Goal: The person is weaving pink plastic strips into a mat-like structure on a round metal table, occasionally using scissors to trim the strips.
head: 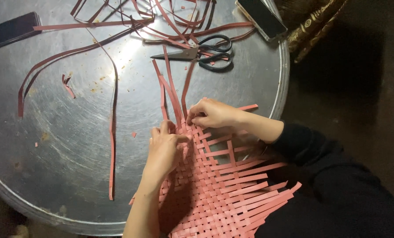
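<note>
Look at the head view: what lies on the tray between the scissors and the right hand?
Loose ends of red strips rise from the woven mat across bare metal tray, between the scissors and the right hand.

A round metal table [73, 145] carries loose red strips [112, 132], black scissors [201, 53], a dark phone [12, 29] upper left, and a woven red mat [219, 189] lower right.

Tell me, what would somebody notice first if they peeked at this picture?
Probably the big pink woven mat at the bottom middle, with the left hand and right hand pinching strips at its top edge. It lies on a round shiny metal table. Farther up, black-handled scissors lie among loose pink strips, and a dark phone sits at the top left.
</note>
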